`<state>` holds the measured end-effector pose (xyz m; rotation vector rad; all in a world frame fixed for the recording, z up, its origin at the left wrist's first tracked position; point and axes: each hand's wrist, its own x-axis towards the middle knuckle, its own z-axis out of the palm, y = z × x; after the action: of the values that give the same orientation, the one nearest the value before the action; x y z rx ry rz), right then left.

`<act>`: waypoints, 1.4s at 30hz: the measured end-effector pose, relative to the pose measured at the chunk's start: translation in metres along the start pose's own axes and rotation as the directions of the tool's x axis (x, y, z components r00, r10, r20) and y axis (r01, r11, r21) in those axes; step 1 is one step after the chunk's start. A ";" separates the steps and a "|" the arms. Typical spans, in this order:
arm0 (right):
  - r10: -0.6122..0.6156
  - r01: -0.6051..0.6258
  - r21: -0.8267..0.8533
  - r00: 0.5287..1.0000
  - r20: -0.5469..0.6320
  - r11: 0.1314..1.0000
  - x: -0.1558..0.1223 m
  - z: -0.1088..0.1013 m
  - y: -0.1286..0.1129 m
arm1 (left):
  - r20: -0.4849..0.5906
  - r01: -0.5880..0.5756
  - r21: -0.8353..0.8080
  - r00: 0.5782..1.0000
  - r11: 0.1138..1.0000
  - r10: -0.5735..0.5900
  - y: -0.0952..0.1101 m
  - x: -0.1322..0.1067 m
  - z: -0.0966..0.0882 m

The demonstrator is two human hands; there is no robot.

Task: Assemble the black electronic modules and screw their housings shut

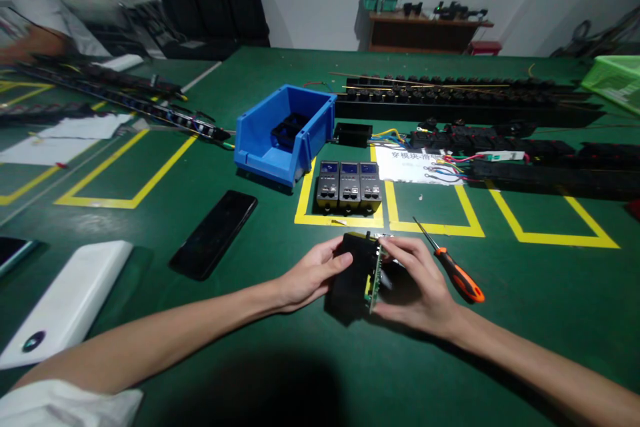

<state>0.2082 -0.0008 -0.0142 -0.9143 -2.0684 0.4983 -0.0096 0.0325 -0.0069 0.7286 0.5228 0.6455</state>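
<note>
My left hand (320,273) is closed around a black plastic housing (349,270), thumb on its near face. On the housing's right side, a green circuit board (376,280) stands on edge, pinched at its top and bottom by my right hand (423,287). Board and housing are close together; whether they are joined I cannot tell. Just beyond my hands, several dark grey modules (349,185) with small screens and sockets stand side by side inside a yellow taped outline. A screwdriver (457,273) with an orange and black handle lies to the right of my right hand.
A blue bin (285,133) holding black parts stands behind the modules. Left of my hands lie a black phone (214,233) and a white power bank-like block (65,300). Long black strips (475,93) and wires stretch across the back right. A person's arm (35,43) shows at far left.
</note>
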 end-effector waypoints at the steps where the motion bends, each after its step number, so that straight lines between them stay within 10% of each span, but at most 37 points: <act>1: -0.004 0.004 -0.005 1.000 -0.005 1.000 0.000 0.000 0.000 | 0.008 -0.001 0.006 1.000 1.000 0.001 0.000 0.000 0.000; 42: -0.076 0.091 -0.115 0.989 0.127 0.989 0.003 -0.002 -0.001 | 0.087 -0.027 0.095 0.996 0.995 0.019 -0.005 -0.002 -0.002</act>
<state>0.2079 0.0008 -0.0108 -0.8810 -2.2582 0.3971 -0.0108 0.0292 -0.0115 0.8504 0.4693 0.6104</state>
